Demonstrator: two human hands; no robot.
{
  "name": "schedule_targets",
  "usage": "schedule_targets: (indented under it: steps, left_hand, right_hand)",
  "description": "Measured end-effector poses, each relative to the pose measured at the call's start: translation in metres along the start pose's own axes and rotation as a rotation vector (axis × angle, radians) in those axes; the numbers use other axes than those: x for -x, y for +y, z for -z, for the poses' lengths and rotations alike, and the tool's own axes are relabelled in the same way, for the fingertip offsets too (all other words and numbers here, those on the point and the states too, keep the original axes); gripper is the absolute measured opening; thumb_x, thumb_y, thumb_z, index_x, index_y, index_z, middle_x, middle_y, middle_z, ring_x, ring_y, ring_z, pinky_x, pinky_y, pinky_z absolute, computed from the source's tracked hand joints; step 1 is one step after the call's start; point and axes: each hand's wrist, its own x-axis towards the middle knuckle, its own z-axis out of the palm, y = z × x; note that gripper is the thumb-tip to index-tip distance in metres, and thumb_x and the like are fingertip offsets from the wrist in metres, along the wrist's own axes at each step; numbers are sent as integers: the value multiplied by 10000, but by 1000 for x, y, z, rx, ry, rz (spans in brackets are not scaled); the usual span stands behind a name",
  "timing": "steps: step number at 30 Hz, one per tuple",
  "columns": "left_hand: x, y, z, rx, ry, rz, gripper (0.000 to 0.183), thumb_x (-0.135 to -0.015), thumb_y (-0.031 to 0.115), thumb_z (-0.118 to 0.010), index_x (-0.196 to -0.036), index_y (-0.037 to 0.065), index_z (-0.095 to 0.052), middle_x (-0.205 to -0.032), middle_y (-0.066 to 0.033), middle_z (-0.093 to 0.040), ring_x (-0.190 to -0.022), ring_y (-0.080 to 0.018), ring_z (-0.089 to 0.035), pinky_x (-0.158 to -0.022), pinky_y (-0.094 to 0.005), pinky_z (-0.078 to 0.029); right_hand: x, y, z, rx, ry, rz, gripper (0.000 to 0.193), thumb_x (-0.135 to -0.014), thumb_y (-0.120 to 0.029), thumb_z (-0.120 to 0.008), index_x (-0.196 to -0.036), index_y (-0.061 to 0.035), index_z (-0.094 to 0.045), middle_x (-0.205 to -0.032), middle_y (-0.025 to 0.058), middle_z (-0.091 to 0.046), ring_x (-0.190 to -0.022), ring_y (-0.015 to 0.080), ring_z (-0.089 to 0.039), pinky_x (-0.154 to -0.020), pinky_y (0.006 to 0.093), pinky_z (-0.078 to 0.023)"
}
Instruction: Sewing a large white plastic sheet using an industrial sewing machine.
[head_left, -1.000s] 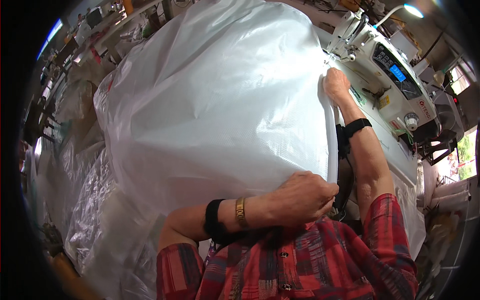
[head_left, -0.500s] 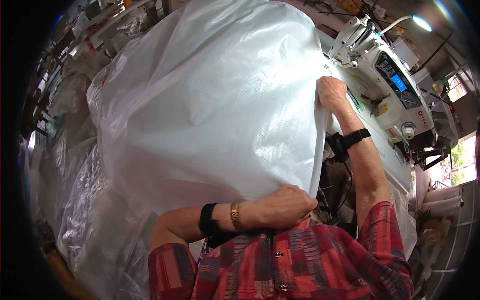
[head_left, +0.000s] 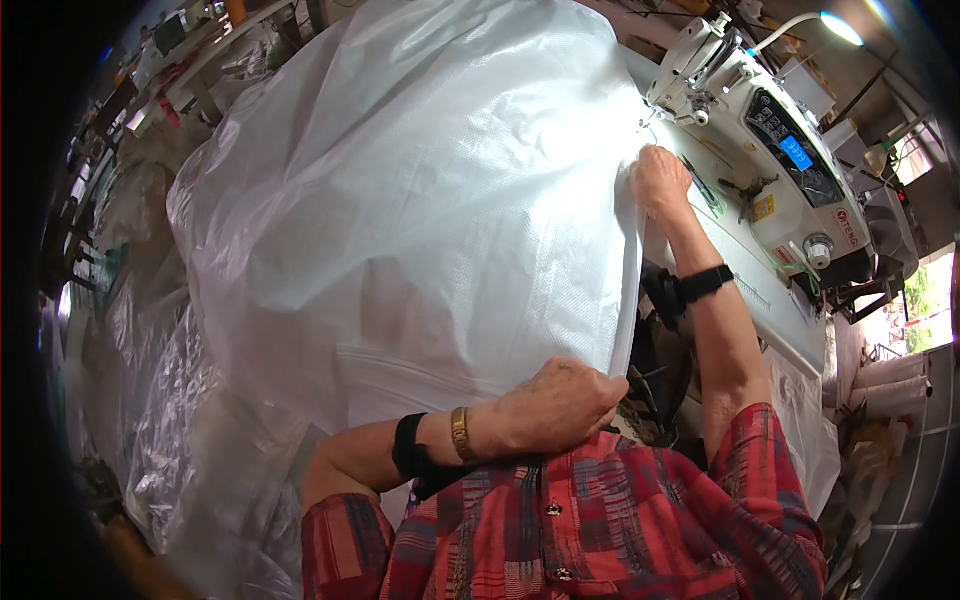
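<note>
A large sheet of white woven plastic fabric (head_left: 430, 220) spreads over the work surface and toward my body. Its folded right edge runs from the sewing machine's needle area down to my front. My right hand (head_left: 662, 182) is closed on that edge, just below the head of the white sewing machine (head_left: 790, 150). Close to my chest, my left hand (head_left: 562, 405) grips the lower end of the same edge, its fingertips mostly hidden. Under the machine's head, the edge meets bright light, so the needle itself is hard to make out.
A lit lamp (head_left: 841, 29) on a bent neck shines above the machine. The pale machine table (head_left: 765, 290) extends to the right of my right forearm. Crumpled clear plastic (head_left: 165, 410) lies heaped at the left. Thin tweezers-like tools (head_left: 703, 182) rest by the machine bed.
Both hands have shifted slightly up and left, still holding the edge. The white fabric has moved a little left, and new creases show near its lower part.
</note>
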Motion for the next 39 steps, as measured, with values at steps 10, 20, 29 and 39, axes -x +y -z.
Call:
schedule_targets:
  steps: [10, 20, 29, 39]
  left_hand:
    - [-2, -6, 3, -24, 49, 36, 188, -875, 137, -588, -753, 11, -519, -636, -186, -578, -637, -387, -623, -613, -453, -481]
    - [-25, -20, 11, -266, 179, 58, 145, -832, 120, -623, -754, 20, -554, -675, -155, -602, -651, -342, -645, -568, -420, -503]
    - [-21, -25, -14, -344, 199, 13, 147, -806, 140, -652, -747, 45, -557, -676, -115, -598, -637, -289, -647, -539, -392, -505]
    - [-24, -5, 7, -332, 277, -32, 141, -812, 114, -643, -744, 41, -544, -654, -102, -572, -615, -279, -637, -520, -381, -490]
  right_hand:
    - [5, -15, 15, 86, -92, 27, 171, -773, -27, -599, -881, 0, -729, -892, 214, -716, -869, 350, -712, -740, 412, -564]
    - [-26, 2, -8, 63, 115, 7, 122, -781, -57, -619, -824, 12, -710, -848, 210, -714, -835, 368, -711, -729, 438, -561]
    - [23, 2, -5, -117, 66, -17, 209, -803, -132, -585, -888, 45, -660, -849, 264, -683, -851, 407, -687, -753, 496, -532]
    - [10, -6, 9, -34, -27, -121, 237, -804, -105, -615, -1001, 16, -670, -961, 224, -704, -942, 363, -690, -809, 440, -542]
